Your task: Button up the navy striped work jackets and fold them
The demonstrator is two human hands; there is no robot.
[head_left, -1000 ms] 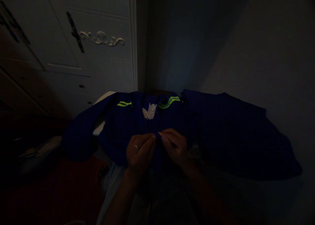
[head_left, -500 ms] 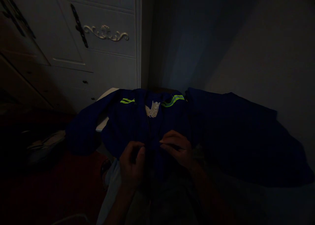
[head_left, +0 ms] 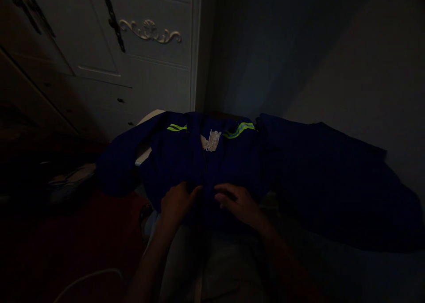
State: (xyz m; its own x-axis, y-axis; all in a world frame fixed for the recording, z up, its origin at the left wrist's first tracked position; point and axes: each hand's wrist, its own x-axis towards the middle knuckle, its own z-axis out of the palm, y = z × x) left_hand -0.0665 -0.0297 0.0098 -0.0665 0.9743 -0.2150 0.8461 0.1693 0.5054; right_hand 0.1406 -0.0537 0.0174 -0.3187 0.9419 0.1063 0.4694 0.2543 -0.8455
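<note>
A dark blue jacket [head_left: 186, 157] with bright green shoulder stripes and a white label at the collar lies spread in front of me in a dim room. My left hand [head_left: 176, 202] rests on its lower front, left of the centre opening, with the fingers curled onto the cloth. Just right of the opening, my right hand [head_left: 236, 202] also lies on the fabric with bent fingers. The two hands sit a little apart at the hem. Whether either one pinches the cloth is lost in the dark.
A second dark blue garment [head_left: 332, 179] spreads to the right. A white cabinet [head_left: 139, 73] with a carved ornament and a dark handle stands behind on the left. A grey wall [head_left: 332, 64] rises behind. Red floor [head_left: 83, 232] and a white cord [head_left: 86, 276] lie at lower left.
My hands were pinched together at the jacket's front opening. They have dropped toward the hem and drawn apart, and now lie flatter on the cloth. The view has tilted slightly.
</note>
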